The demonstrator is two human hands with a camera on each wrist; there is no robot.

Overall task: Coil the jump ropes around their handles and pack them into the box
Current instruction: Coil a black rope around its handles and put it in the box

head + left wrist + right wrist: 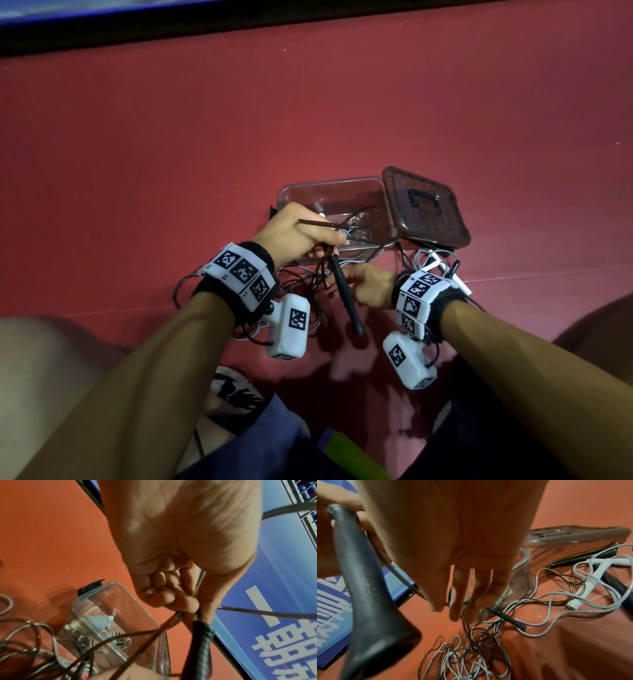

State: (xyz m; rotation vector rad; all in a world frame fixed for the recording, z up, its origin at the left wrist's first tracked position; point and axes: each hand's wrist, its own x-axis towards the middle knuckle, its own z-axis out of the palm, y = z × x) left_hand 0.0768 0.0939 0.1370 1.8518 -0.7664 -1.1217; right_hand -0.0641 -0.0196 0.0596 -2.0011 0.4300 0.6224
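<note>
My left hand (318,240) (180,605) grips the top of a black jump-rope handle (346,294) (200,642) (368,588) together with a loop of its dark rope, just in front of the clear box (329,183) (109,595). The handle hangs down and toward me. My right hand (337,277) (440,605) is close to its right and pinches the thin rope between thumb and forefinger, its other fingers straight. A coiled grey rope (99,620) lies inside the box. A tangle of dark and grey ropes (305,291) (471,655) lies on the red floor under my hands.
The brown-tinted lid (424,219) (573,536) lies right of the box. White handles (435,265) (583,592) and more black handles (582,553) lie in front of it. A blue banner (102,20) borders the far floor. My knees and a shoe (236,387) are near.
</note>
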